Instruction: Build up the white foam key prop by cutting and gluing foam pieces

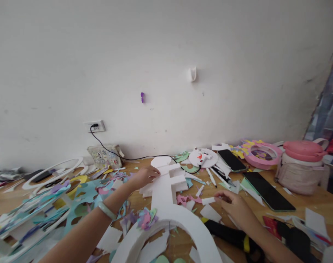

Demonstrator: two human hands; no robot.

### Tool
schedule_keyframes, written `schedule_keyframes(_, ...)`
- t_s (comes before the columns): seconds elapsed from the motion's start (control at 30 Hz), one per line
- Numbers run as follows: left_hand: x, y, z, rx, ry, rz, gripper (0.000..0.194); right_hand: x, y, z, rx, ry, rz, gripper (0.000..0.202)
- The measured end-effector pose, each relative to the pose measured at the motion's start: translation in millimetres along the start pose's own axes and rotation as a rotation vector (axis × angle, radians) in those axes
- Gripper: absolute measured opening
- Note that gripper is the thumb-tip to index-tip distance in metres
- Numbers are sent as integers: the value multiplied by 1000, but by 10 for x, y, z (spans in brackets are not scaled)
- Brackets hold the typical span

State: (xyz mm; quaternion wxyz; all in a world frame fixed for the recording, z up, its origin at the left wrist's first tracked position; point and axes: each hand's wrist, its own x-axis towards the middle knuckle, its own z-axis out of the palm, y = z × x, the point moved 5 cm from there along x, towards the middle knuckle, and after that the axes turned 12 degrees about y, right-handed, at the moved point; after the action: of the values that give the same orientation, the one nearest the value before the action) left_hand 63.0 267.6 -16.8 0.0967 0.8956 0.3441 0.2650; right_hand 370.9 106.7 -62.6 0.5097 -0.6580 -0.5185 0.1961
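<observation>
A large white foam-board shape with a ring-shaped lower end lies in front of me, and blocky side pieces stick out from its upper part. My left hand is at the upper left of this shape, its fingers closed at the end of a white strip that lies across it. A cluster of pastel paper flowers sits on the ring's upper left. To the right, my right hand pinches a small white strip between thumb and fingers, just above the table and apart from the foam shape.
A white glue gun rests on a white disc, its black cord running to the wall socket. Two phones, a black-handled tool, a pink ring and a pink-lidded container are at right. Coloured scraps cover the left.
</observation>
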Motion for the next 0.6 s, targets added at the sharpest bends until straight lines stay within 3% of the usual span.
schedule_keyframes(0.3, -14, -52, 22, -44, -12, 21, 25, 70, 183, -41, -55, 70, 19, 24)
schedule_keyframes(0.6, -30, -107, 74, -60, 6, -20, 29, 66, 170, -10, -77, 17, 20, 19)
